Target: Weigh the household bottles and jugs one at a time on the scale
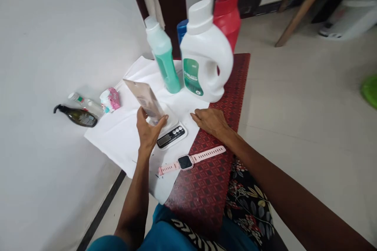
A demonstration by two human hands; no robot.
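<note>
Left hand [148, 133] grasps one squeeze tube [144, 96] low down, thumb and fingers around it, tube tilted over one digital kitchen scale [172, 137], contact hidden. Right hand [212, 122] half-curled at edge of white cloth [118, 145], can't tell if gripping. One pink smartwatch [185, 162], one white detergent jug [203, 45], one green bottle [166, 60], one red bottle [227, 15], one pump bottle [79, 117].

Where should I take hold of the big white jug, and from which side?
Best by its moulded handle, probably from the right: the loop faces that way with a hole through it, while the green bottle stands close to the left of the white jug and the red bottle behind. The right grip is just in front of the base.
</note>
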